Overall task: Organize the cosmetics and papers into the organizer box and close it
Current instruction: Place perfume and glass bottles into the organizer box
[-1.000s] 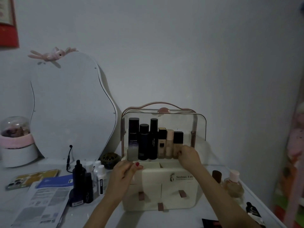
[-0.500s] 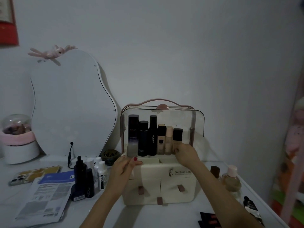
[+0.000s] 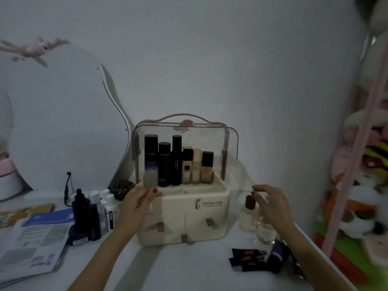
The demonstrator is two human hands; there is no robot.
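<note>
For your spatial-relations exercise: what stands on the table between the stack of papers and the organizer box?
In the head view, a cluster of bottles, dark ones in front and white ones behind, stands between the papers and the organizer box; the left hand reaches across beside it.
</note>
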